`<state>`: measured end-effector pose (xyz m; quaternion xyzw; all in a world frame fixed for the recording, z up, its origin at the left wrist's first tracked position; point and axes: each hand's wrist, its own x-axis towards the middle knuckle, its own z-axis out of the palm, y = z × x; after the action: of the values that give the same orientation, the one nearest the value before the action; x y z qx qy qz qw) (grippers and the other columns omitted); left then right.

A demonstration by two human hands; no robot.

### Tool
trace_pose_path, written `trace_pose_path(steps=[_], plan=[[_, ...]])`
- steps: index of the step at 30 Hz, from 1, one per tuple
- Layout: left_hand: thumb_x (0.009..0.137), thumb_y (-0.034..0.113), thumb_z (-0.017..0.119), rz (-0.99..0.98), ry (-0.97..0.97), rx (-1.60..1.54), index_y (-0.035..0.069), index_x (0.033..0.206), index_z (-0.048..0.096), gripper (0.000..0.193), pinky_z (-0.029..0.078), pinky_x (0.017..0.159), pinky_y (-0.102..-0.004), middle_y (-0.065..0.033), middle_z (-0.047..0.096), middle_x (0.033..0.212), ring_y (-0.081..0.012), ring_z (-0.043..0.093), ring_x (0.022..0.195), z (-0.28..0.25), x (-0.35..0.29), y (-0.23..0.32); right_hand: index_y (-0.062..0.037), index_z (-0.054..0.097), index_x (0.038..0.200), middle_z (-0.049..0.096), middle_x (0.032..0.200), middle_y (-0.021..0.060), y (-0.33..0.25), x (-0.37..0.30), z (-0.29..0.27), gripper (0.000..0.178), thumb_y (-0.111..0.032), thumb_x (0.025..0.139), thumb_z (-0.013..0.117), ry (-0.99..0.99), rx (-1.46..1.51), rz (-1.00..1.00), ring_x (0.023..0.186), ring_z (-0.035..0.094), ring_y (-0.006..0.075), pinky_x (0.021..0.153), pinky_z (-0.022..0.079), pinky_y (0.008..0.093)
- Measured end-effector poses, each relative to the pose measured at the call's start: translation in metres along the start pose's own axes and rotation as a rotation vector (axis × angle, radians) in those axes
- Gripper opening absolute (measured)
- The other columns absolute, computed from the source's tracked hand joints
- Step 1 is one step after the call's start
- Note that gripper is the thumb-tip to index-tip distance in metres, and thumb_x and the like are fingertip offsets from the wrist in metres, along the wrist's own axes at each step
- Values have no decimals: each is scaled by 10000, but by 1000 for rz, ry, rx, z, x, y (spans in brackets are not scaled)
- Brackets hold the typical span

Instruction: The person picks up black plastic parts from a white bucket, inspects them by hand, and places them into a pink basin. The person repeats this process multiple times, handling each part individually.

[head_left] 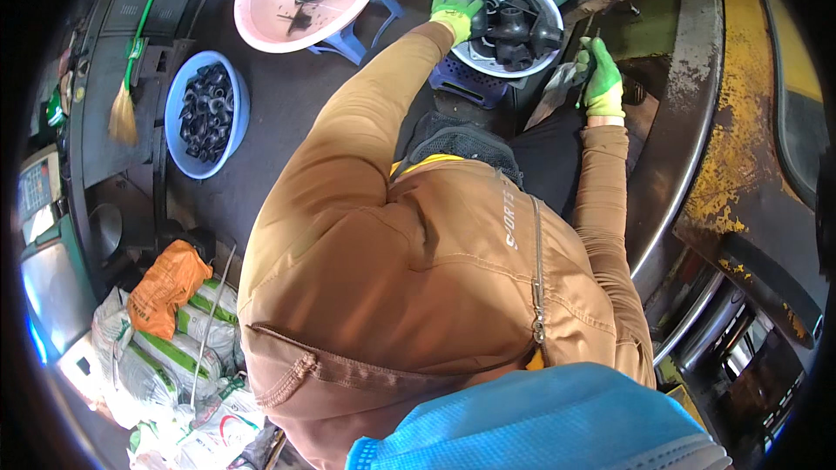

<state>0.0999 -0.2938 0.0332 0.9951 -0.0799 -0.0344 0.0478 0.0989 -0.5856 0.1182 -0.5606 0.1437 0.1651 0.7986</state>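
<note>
My left hand (456, 16), in a green and yellow glove, reaches over the left rim of a pale blue basin (461, 45). Its fingers are closed on a dark rounded part at the basin's edge, among several glossy black moulded parts (514, 24). My right hand (603, 80), gloved the same way, is to the right of the basin beside my knee. It is closed around a thin dark tool (597, 33) whose tip sticks out above the fingers; the kind cannot be made out. A greyish rag or glove-like thing (562, 83) lies beside this hand.
The basin sits on a purple plastic stool (470, 83). A pink basin (261, 30) with flat black pieces rests on a blue stool (348, 42). Further left are a blue tub (239, 122) of small black parts and a broom (124, 113). Worn yellow machinery (731, 122) borders my right side.
</note>
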Motion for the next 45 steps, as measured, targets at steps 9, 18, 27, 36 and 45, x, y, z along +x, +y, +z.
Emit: trace_pose_path(steps=[9, 18, 27, 36, 45], plan=[[647, 323, 770, 21, 147, -693, -7, 1165, 630, 630, 512, 856, -406, -222, 669, 1027, -341, 656, 966, -86, -33, -3, 29, 521, 1287, 653, 876, 32, 16, -6, 44, 608, -316, 834, 735, -198, -610, -290, 570, 507, 58, 505, 381, 200], [660, 284, 829, 418, 608, -716, 19, 1088, 661, 531, 494, 920, -392, -145, 670, 1080, -314, 645, 1009, -171, -93, 40, -44, 586, 1182, 666, 1035, 72, 26, -74, 101, 298, -207, 933, 601, -372, 288, 125, 831, 681, 163, 690, 573, 277], [700, 153, 821, 228, 391, -1283, 24, 1080, 646, 438, 515, 872, -316, -99, 666, 1087, -171, 637, 984, -187, -113, 75, -36, 581, 1215, 662, 1097, 75, 52, -96, 88, 344, -141, 896, 654, -176, -514, -573, 982, 631, 179, 856, 497, 310], [715, 166, 838, 30, 565, -1459, 24, 1048, 646, 410, 524, 799, -298, -75, 662, 1004, -163, 633, 902, -179, -123, 116, -76, 587, 1196, 649, 1105, 101, 38, -95, 110, 382, -217, 854, 683, -16, -571, -993, 1012, 625, 255, 856, 490, 353], [708, 145, 817, 148, 514, -1340, 41, 1078, 639, 424, 526, 837, -316, -86, 651, 1050, -175, 636, 950, -192, -125, 106, -68, 562, 1250, 655, 1137, 119, 4, -110, 95, 465, -153, 822, 725, -207, -790, -936, 1041, 634, 250, 879, 502, 351]])
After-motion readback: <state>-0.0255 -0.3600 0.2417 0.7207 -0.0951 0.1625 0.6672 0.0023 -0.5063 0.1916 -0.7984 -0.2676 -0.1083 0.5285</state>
